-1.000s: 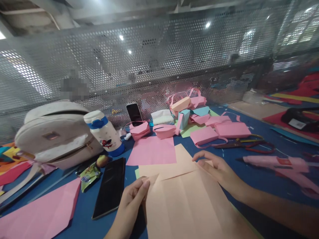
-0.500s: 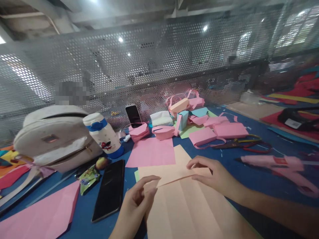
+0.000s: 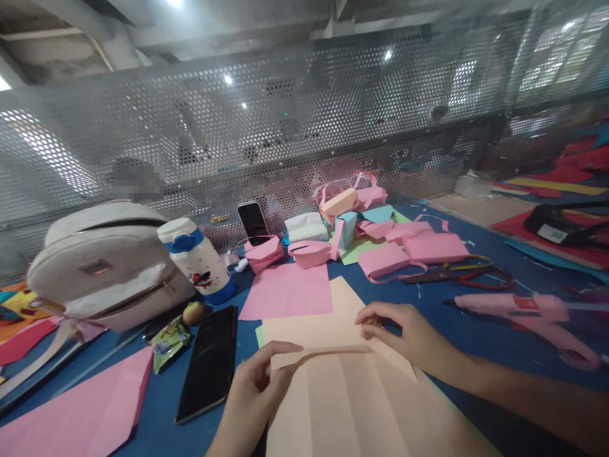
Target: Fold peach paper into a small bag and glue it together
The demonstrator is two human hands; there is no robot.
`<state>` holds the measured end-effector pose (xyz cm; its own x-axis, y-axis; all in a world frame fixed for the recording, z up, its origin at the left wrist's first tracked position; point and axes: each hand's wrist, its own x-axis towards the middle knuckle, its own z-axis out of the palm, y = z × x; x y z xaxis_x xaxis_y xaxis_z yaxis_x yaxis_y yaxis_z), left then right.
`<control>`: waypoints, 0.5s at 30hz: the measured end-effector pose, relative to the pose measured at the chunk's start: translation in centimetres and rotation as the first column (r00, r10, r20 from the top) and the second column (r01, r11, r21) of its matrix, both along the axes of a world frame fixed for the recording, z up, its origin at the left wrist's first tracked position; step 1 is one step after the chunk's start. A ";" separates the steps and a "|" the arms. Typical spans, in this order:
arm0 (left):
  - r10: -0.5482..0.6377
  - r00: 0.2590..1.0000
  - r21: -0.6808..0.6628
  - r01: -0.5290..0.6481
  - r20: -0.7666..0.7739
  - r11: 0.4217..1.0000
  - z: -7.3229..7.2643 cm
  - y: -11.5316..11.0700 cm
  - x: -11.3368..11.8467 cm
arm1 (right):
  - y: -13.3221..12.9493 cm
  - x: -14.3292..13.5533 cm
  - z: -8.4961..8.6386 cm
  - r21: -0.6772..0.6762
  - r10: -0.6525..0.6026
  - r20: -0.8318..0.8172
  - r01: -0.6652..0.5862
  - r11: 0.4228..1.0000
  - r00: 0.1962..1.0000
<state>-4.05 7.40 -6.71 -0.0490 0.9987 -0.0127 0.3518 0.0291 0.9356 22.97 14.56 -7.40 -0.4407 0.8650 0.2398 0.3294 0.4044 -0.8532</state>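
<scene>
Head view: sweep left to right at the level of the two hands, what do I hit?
Pink paper sheet → green snack packet → flat black phone → left hand → creased peach paper → right hand → pink glue gun

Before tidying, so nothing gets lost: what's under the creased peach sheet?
Peach paper peeks past its far edge, green paper beyond the sides; the rest is covered.

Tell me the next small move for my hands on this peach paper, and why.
Probably slide your right hand leftward along the far edge strip of the creased peach sheet, pressing gently while your left hand steadies the other end. The strip looks bowed rather than flat, and your hands are near its opposite ends.
</scene>
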 end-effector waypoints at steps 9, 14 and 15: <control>0.041 0.996 -0.043 -0.038 0.074 0.998 0.7 -0.4 0.7 | -0.9 0.5 0.3 -0.004 0.301 -0.001 -0.301 0.954 0.954; 0.040 0.998 -0.033 -0.039 0.040 0.999 0.8 -0.6 1.2 | -1.2 0.2 0.8 -0.095 0.487 0.009 -0.484 0.870 0.873; 0.028 0.999 -0.032 -0.027 0.028 0.999 0.7 -0.5 1.2 | -1.3 0.1 0.7 -0.135 0.501 -0.013 -0.498 0.857 0.865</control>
<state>-2.84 6.88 -5.96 -0.0755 0.9961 -0.0465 0.3238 0.0686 0.9436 23.10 13.25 -6.66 -0.8257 0.5499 0.1262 0.1322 0.4060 -0.9042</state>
